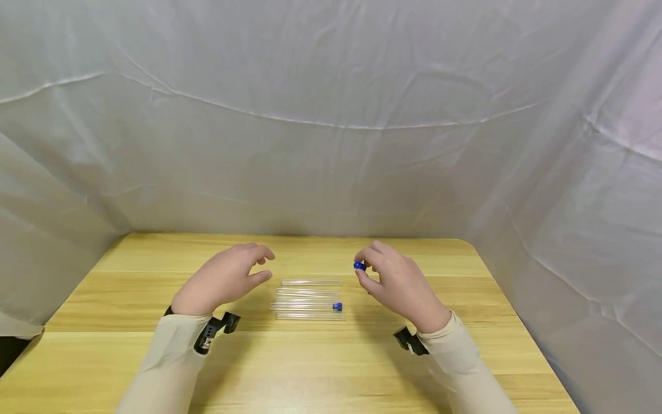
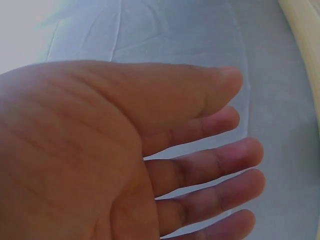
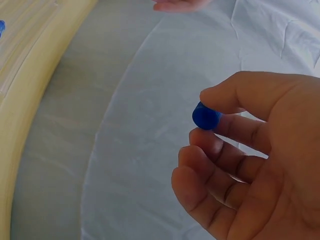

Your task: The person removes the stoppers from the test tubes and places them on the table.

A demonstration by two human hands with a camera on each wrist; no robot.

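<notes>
Your right hand (image 1: 400, 284) pinches a small blue cap (image 1: 360, 265) between thumb and forefinger above the table (image 1: 465, 345); it looks light, hard and easily dropped, so hold its sides. Your left hand (image 1: 222, 279) hovers relaxed and empty beside four clear tubes (image 1: 309, 299), likely fragile and prone to roll.

There were four clear tubes (image 1: 309, 299) lying side by side on one wooden table (image 1: 129, 356), two blue caps, one (image 1: 337, 306) on a tube and one (image 1: 360, 265) pinched in fingers, and two hands.
</notes>
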